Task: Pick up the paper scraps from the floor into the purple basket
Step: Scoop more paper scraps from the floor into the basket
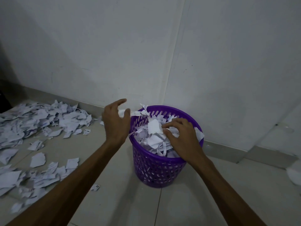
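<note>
The purple basket [160, 162] stands on the floor near the wall corner, heaped with white paper scraps [153, 141] up to its rim. My right hand [180, 136] is over the basket's right side, fingers bent down on the heap, thumb and forefinger pinching the edge of a white scrap [154, 128]. My left hand [114, 123] hovers just left of the rim with fingers spread. A thin paper strip [136, 113] trails from beside its thumb to the basket. A large pile of scraps [32, 124] covers the floor at the left.
The white wall [146, 54] rises right behind the basket, with a corner seam above it. More scraps [39, 175] lie on the tiled floor at lower left, and a single one [95, 187] near the basket. Something pale [294, 175] sits at the right edge.
</note>
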